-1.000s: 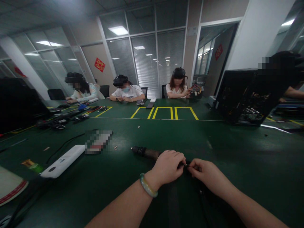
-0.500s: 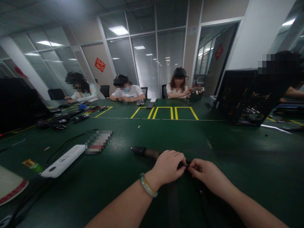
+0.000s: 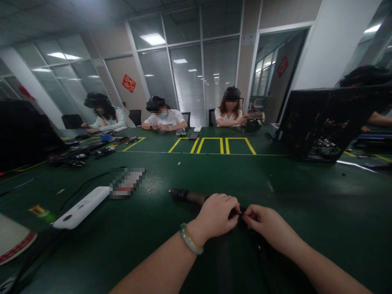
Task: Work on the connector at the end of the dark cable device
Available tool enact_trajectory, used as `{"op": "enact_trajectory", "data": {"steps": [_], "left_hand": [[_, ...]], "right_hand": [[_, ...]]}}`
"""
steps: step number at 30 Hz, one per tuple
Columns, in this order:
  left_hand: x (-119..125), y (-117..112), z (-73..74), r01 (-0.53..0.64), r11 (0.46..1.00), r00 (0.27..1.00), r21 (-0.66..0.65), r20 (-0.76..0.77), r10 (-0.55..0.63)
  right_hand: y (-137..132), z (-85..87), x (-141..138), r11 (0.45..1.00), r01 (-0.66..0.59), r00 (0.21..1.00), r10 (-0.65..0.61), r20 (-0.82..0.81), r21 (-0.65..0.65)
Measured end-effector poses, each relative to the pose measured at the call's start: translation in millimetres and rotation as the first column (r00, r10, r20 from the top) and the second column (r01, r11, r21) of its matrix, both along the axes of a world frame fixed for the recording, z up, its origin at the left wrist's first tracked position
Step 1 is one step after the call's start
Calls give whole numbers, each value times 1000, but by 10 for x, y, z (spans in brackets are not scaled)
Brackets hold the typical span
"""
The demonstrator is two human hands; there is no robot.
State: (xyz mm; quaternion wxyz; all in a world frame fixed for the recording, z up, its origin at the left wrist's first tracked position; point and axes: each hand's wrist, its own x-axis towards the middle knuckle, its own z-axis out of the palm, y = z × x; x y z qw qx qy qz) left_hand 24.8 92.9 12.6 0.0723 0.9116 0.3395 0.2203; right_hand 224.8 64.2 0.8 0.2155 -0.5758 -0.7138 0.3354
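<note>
Left hand [image 3: 218,213] holds the tool [image 3: 195,198] nearly crosswise, tip [image 3: 170,191] pointing left

The desk [image 3: 306,192] is dark green, marked with bright yellow tape [image 3: 227,146]. The drill [image 3: 195,198] is brownish, its chuck [image 3: 179,194] black. The bangle [image 3: 188,241] is mottled green and yellowish; a red diamond poster [image 3: 129,83] bears gold characters.

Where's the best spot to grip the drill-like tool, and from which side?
Probably its brownish barrel, from above: that stretch looks rounded and lies uncovered between the black chuck and the left hand, which covers the part behind it.
</note>
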Motion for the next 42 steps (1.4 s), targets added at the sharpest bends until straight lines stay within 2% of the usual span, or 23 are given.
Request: {"op": "enact_trajectory", "data": {"steps": [8,20,42], "left_hand": [[1,-10,50,-2,1000,999,1,-33,2],[2,-2,22,-6,1000,999,4,-34,6],[7,-15,49,-17,1000,998,5,-56,17]], "right_hand": [[5,-34,9,1000,2,1000,-2,-1,-12],[-5,26,1,1000,0,1000,1,30,-29],[10,-36,25,999,-3,1000,4,9,-34]]}}
